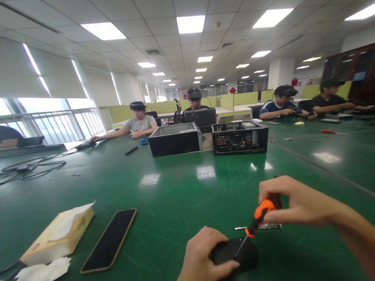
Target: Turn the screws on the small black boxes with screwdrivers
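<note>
My right hand (287, 200) is closed around the handle of an orange-and-black screwdriver (258, 217). The screwdriver tilts down to the left, and its tip meets the top of a small black rounded casing (244, 252) lying on the table. I cannot make out exactly what the casing is. My left hand (205, 257) grips the casing from the left, thumb along the near side and fingers over the far side. Behind the casing lies a thin metal tool (266, 227), partly hidden by the screwdriver and my right hand.
On the green table (172, 220) a smartphone (110, 239), a tissue pack (59, 234) and crumpled tissues (34, 279) lie to the left. Two computer cases (175, 142) stand farther back. Cables (30, 167) lie far left, another screwdriver (332, 131) far right. Several people sit around the table.
</note>
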A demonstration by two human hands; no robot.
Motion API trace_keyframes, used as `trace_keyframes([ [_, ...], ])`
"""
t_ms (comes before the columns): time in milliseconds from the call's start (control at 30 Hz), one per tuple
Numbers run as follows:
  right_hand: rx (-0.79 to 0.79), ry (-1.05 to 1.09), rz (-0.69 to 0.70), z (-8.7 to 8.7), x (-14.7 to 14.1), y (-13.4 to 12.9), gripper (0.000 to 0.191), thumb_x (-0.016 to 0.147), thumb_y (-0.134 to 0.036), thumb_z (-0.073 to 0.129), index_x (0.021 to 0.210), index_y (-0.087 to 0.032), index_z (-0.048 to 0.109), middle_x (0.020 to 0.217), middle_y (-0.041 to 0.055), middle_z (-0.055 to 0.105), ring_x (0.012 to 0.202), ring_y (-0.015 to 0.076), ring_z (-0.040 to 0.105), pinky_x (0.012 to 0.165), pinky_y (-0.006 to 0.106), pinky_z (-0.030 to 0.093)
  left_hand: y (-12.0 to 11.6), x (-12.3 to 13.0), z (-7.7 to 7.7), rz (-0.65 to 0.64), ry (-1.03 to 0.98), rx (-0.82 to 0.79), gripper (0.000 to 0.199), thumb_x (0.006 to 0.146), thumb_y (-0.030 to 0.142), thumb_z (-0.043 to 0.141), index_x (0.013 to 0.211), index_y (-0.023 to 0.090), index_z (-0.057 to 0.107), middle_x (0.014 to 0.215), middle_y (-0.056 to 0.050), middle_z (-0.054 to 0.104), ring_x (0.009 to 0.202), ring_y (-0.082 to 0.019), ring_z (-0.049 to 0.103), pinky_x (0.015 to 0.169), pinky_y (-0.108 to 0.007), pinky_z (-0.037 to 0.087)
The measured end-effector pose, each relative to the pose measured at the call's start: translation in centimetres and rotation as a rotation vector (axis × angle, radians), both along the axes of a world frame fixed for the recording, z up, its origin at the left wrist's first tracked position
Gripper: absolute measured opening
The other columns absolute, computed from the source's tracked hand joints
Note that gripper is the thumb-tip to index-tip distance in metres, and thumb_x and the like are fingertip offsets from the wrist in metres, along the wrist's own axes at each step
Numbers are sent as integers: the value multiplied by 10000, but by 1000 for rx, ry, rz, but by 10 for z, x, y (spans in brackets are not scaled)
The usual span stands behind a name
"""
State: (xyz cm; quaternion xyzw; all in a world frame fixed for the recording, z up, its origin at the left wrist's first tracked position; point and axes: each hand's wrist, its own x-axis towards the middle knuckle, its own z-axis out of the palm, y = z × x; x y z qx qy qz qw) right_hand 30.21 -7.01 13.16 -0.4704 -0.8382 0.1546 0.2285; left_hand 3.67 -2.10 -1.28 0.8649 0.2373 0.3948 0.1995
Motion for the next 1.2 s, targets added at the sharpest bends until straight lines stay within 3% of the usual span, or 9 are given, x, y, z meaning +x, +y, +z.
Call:
trace_keyframes([
  [67, -30, 32, 27, 1, 0, 0, 162, 829, -327, 698, 880, -179, 660, 810, 7, 657, 675, 125, 562, 612, 223, 413, -1, 0, 0, 3, -4, -8, 434, 793, 588, 703, 919, 173, 690, 839, -69, 685, 760, -228, 612, 667, -300, 477],
  [233, 38, -47, -82, -2, 0, 0, 441, 817, -462, 696, 546, -170, 506, 536, -40, 492, 529, 101, 434, 517, 226, 324, -3, 1, 2, 17, -9, -24, 435, 791, 593, 704, 914, 175, 693, 822, -64, 679, 747, -220, 606, 655, -289, 468],
  [400, -35, 24, 3, 1, 0, -3, 163, 816, -325, 706, 851, -176, 649, 782, 0, 642, 652, 120, 545, 592, 221, 400, -4, 1, 0, 22, -10, -8, 424, 801, 585, 695, 917, 177, 696, 809, -64, 667, 744, -216, 595, 644, -279, 463],
  [567, 27, -56, -82, 0, 1, -1, 421, 817, -455, 693, 564, -169, 517, 553, -38, 504, 537, 102, 438, 525, 228, 321, -4, 1, 1, 36, 8, 8, 389, 799, 551, 709, 913, 180, 700, 793, -59, 657, 728, -214, 586, 630, -279, 457],
  [733, -44, 11, -9, 3, 1, -3, 142, 799, -294, 710, 851, -177, 649, 772, -3, 640, 658, 126, 555, 597, 222, 404, -5, 1, 3, 37, 21, -1, 359, 796, 515, 723, 918, 178, 702, 794, -60, 658, 734, -220, 591, 626, -282, 446],
  [900, 2, -80, -81, 1, 2, -3, 409, 827, -450, 683, 570, -166, 541, 560, -26, 544, 545, 109, 472, 538, 232, 342, -5, 0, 0, 29, 31, 5, 371, 807, 528, 707, 922, 175, 696, 800, -62, 651, 738, -220, 586, 634, -286, 443],
  [1067, -37, 7, -7, 2, -1, -6, 150, 792, -303, 717, 850, -179, 656, 766, -8, 647, 660, 124, 558, 600, 220, 407, -4, 0, 1, 36, 40, 8, 409, 820, 568, 681, 932, 175, 697, 805, -68, 651, 743, -224, 584, 628, -287, 440],
  [1133, -17, -21, -29, 3, -1, -5, 182, 803, -335, 709, 753, -171, 646, 695, -16, 622, 620, 116, 532, 574, 218, 384, -4, 0, 1, 36, 37, 11, 415, 822, 576, 675, 929, 175, 696, 799, -66, 649, 738, -221, 582, 623, -283, 439],
  [1200, 17, -61, -76, 2, 2, -3, 360, 834, -420, 676, 596, -163, 591, 568, -31, 546, 544, 103, 464, 525, 223, 331, -4, 0, 1, 34, 32, 11, 416, 822, 579, 674, 925, 177, 695, 792, -63, 647, 730, -217, 579, 622, -282, 439],
])
